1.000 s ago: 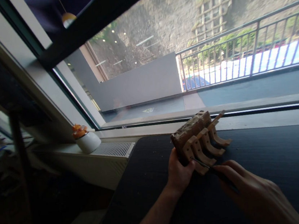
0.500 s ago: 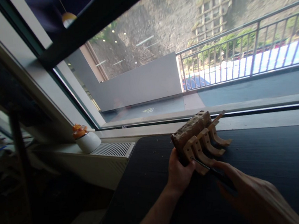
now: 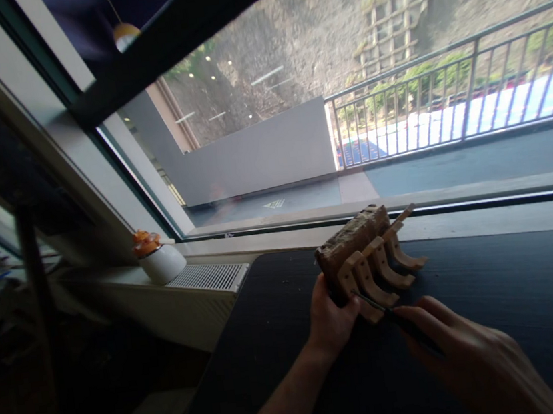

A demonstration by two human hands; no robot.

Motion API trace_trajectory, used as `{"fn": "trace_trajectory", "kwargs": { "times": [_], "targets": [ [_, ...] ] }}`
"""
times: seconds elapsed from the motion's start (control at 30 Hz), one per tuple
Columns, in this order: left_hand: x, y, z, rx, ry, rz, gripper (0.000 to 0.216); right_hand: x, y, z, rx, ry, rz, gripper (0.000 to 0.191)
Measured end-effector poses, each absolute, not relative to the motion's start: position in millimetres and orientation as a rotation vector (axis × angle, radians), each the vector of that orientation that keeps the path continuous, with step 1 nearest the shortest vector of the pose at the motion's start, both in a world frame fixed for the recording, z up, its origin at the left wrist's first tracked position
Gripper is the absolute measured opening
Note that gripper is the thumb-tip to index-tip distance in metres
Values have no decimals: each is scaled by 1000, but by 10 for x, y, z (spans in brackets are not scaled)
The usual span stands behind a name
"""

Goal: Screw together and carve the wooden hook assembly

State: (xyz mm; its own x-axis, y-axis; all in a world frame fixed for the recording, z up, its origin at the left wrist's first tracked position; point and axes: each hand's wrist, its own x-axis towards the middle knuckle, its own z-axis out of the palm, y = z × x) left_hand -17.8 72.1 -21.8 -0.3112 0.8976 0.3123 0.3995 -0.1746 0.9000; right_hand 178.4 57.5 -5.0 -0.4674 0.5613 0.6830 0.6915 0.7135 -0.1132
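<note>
A wooden rack with a row of curved hooks (image 3: 362, 250) rests on the dark table (image 3: 521, 311) close to the window. My left hand (image 3: 329, 319) is closed round the rack's near left end and holds it steady. My right hand (image 3: 469, 358) is closed on a thin dark tool (image 3: 387, 311), its tip touching the nearest hook at the rack's front. Two thin wooden sticks (image 3: 399, 220) jut out from the rack's far right end.
A white pot with orange contents (image 3: 159, 256) stands on the windowsill at the left, beside a vent grille (image 3: 209, 276). The big window (image 3: 343, 91) runs along the table's far edge. Dark furniture and a post (image 3: 42, 309) fill the left side.
My right hand has shifted slightly with the tool against the nearest hook. The rack and my left hand stay where they were.
</note>
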Motion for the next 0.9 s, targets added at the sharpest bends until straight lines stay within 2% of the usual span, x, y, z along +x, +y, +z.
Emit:
{"fn": "trace_trajectory", "kwargs": {
  "times": [0.33, 0.47, 0.63, 0.9],
  "targets": [
    [-157, 711, -175, 1463, 1670, 1491, 35, 1758, 564, -85, -982, -2220, -216, 20],
    [-164, 715, -181, 1478, 1680, 1484, 36, 1765, 550, -85, -1038, -2184, -212, 27],
    [-167, 711, -190, 1498, 1669, 1480, 39, 1777, 547, -76, -1042, -2258, -148, 18],
    [-158, 699, -163, 1475, 1662, 1474, 39, 1758, 558, -83, -1016, -2220, -160, 27]
  ]
}}
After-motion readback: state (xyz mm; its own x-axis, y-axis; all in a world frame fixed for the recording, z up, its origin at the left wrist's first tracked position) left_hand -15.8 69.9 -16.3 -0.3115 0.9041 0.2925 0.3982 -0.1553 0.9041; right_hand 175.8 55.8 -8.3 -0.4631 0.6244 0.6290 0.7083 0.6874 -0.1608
